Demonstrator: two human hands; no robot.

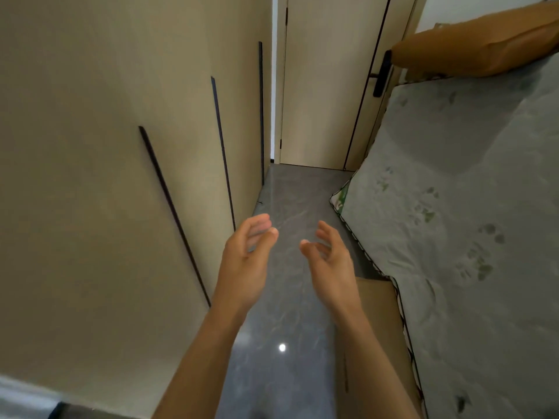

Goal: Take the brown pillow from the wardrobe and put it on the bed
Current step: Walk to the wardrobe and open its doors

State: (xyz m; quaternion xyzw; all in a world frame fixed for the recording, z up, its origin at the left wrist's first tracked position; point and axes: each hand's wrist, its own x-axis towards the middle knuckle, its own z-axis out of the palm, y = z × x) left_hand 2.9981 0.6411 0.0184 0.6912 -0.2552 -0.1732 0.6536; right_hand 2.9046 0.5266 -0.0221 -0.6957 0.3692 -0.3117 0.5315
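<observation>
Fingers [260,225] of left hand [245,264] and right hand [329,261]: spread, loosely curled, grasping nothing, palms facing each other above grey floor [290,322]. Wardrobe [106,146]: left side, doors closed, dark strip handles. Bed [469,207]: right side, grey paw-print cover. Brown pillow [478,49]: lying at far edge of bed, beside closed door [326,86].

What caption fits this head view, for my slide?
Empty left hand and right hand open between closed beige wardrobe and grey bed, brown pillow on it.
</observation>
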